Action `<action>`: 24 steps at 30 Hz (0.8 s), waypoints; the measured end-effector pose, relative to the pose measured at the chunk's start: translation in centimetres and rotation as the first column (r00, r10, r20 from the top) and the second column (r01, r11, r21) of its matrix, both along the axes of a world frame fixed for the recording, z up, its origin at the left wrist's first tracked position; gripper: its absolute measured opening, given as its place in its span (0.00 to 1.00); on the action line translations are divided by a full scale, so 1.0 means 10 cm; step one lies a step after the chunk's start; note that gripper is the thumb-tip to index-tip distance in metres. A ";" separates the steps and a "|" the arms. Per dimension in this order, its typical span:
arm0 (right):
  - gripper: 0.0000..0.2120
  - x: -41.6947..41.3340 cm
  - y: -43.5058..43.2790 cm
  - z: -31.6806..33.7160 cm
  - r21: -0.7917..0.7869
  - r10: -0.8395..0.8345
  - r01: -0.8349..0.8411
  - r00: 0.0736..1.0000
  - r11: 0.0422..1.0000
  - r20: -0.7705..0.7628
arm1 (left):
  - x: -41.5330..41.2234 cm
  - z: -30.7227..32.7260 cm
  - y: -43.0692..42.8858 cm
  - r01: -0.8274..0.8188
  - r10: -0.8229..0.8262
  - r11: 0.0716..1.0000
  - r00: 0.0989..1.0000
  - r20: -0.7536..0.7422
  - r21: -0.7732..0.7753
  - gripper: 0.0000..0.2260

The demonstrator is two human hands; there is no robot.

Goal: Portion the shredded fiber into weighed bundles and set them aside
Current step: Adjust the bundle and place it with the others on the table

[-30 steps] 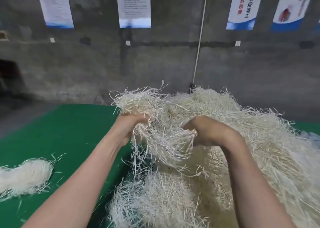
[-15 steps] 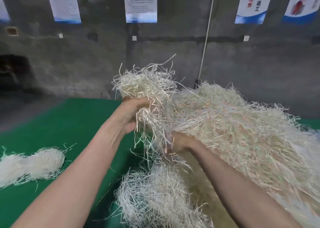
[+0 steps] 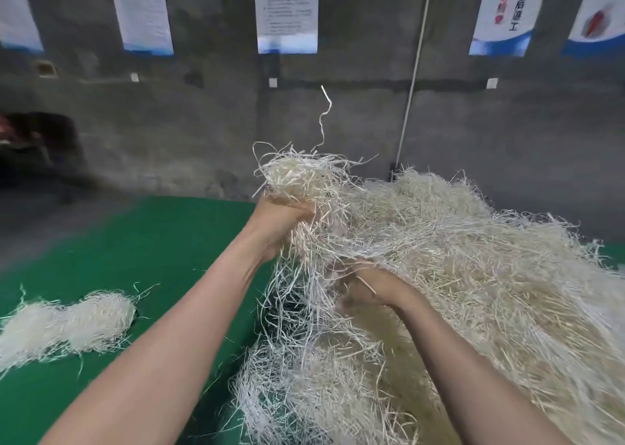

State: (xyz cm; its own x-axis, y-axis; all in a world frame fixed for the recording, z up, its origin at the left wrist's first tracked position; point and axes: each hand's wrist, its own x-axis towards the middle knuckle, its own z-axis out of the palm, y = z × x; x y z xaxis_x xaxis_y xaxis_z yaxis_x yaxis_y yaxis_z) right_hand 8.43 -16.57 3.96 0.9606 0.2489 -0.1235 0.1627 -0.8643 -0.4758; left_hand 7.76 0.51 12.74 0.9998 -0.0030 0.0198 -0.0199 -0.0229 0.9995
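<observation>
Heaping up on the right side of the green counter (image 3: 152,241), the shredded fiber (image 3: 473,258) forms a tall pale mound that runs out of view. Above its near-left edge the left hand (image 3: 280,221) lifts a tuft (image 3: 297,177), its grip clenched round the tuft's base while loose ends spray upward. Lower and just to the right, the right hand (image 3: 372,289) sits among strands hanging from that tuft, its grip curled round some of them, though blur softens the fingers. Well apart to the left lies a smaller bundle (image 3: 74,322) on the counter. Behind stands a grey wall (image 3: 169,123) with posters (image 3: 287,11).
</observation>
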 end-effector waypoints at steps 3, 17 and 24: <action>0.10 -0.08 -0.03 0.44 0.450 -0.203 0.082 0.953 0.889 0.226 | -0.02 -0.12 0.01 0.024 -0.027 0.998 0.997 0.065 0.056 0.18; 0.06 -0.15 0.28 0.87 0.933 -0.178 0.310 0.923 -0.186 -0.342 | -0.07 -0.24 -0.03 0.028 0.029 0.990 0.914 0.404 -0.136 0.27; 0.09 -0.17 0.27 0.64 0.987 -0.312 0.135 0.937 -0.091 -0.158 | 0.09 -0.89 -0.07 0.019 -0.218 0.822 0.934 -0.284 -0.569 0.39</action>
